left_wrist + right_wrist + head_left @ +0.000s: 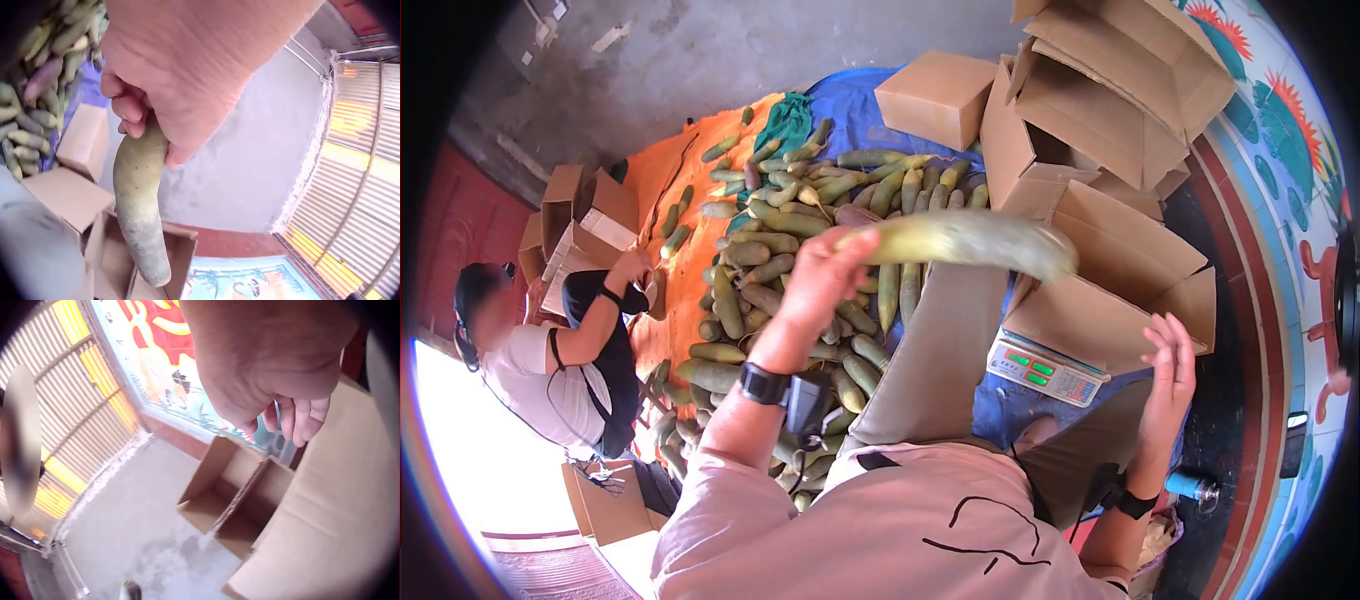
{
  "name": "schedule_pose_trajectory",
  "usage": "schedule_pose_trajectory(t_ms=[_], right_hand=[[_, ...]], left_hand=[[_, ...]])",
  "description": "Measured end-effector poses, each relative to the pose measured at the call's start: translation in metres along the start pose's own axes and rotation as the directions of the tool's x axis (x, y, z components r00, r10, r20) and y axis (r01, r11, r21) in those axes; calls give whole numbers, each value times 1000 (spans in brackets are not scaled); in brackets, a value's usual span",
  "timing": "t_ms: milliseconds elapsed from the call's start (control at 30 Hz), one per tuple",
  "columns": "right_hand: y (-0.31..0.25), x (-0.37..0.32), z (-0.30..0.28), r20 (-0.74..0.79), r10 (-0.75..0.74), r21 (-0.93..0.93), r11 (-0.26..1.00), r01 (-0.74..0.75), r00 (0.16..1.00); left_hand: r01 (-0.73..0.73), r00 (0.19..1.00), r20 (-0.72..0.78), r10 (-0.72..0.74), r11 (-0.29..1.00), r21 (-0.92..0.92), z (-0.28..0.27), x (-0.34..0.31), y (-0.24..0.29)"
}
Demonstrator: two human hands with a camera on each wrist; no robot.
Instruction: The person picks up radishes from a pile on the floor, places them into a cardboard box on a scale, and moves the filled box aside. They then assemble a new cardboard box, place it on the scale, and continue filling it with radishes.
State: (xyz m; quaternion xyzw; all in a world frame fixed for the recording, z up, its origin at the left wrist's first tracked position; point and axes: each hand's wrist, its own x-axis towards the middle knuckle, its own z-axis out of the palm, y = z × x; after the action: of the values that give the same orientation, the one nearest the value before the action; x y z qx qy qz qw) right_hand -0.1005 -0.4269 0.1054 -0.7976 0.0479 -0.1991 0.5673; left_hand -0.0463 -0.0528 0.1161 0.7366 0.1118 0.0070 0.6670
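Observation:
My left hand point(825, 275) pinches one end of a long green-and-pale radish point(970, 242), which is held out sideways above my leg, its far end near an open cardboard box point(1080, 320). In the left wrist view the hand point(181, 75) grips the radish's point(140, 206) top end and the rest hangs down. My right hand point(1170, 365) is beside the box's near right edge, holding nothing, fingers loosely bent; in the right wrist view the hand point(269, 381) is over the cardboard. Under the box is a scale point(1045, 372) with green lit digits.
A large pile of radishes point(780, 240) lies on orange and blue sheets. Stacked open boxes point(1100, 90) stand at the upper right, a closed box point(935, 98) beside them. Another person point(550, 370) sits at the left by more boxes. A blue bottle point(1190, 487) lies at the right.

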Motion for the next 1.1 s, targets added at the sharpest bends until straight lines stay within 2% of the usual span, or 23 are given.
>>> schedule_pose_trajectory(t_ms=[67,100,167,200,233,300,400,433,467,500,533,567,633,667,700,767,800,833,867,933,967,1067,1100], right_hand=[[-19,-5,11,171,-103,104,991,86,980],[-23,-8,13,230,-85,141,989,53,970],[-27,-16,16,302,-35,57,998,18,953],[-10,-16,16,301,-112,-63,989,137,947],[-3,-18,14,298,-113,-67,988,139,948],[7,-22,9,203,146,81,983,-165,968],[19,-15,-13,77,171,71,982,-176,982],[18,-12,-19,12,223,87,971,-223,975],[19,-7,-25,-35,210,98,974,-205,977],[24,-2,-31,-36,209,95,974,-205,977],[30,3,-38,-125,159,61,986,-152,979],[37,10,-45,-208,104,22,995,-101,973],[49,25,-59,-225,80,-20,996,-87,971],[53,33,-65,-250,43,-106,992,-71,967],[57,41,-70,-273,5,-192,980,-59,962],[69,56,-78,-268,3,-241,968,-70,963],[78,65,-82,-194,-166,-506,861,47,967],[83,72,-84,-73,-306,-722,673,162,949],[82,79,-79,-67,-303,-723,671,163,950],[78,92,-66,74,-192,-817,551,170,979],[82,98,-63,82,-190,-815,552,176,978],[107,122,-53,197,79,-877,459,139,977],[114,129,-52,207,82,-875,462,146,975]], left_hand=[[-28,991,133,20,998,60,31,-3,10],[-58,982,187,38,993,104,48,-5,16],[-303,914,293,279,952,38,79,2,4],[-305,913,295,283,952,33,91,9,-5],[-382,881,358,308,911,155,102,17,-15],[-457,845,426,323,849,263,120,21,-12],[-197,803,596,-3,943,270,141,20,9],[-199,801,599,-1,943,267,149,22,6],[-415,803,552,223,875,250,158,26,-2],[-606,749,497,438,756,248,165,30,-11],[-666,722,500,478,676,316,170,37,-19],[-664,724,496,479,679,314,176,42,-25],[-746,666,532,523,457,484,185,49,-36],[-722,690,584,428,459,517,189,50,-42],[-720,692,582,428,464,515,192,51,-48],[-761,647,684,336,343,551,199,56,-64],[-732,674,645,360,440,519,202,56,-70],[-730,676,644,359,445,519,206,58,-74],[-741,665,647,373,437,510,207,60,-75],[-744,663,644,382,435,508,208,60,-79],[-754,653,642,401,425,501,208,60,-80],[-775,632,642,435,378,507,207,59,-80],[-791,612,651,448,339,510,206,58,-80]])
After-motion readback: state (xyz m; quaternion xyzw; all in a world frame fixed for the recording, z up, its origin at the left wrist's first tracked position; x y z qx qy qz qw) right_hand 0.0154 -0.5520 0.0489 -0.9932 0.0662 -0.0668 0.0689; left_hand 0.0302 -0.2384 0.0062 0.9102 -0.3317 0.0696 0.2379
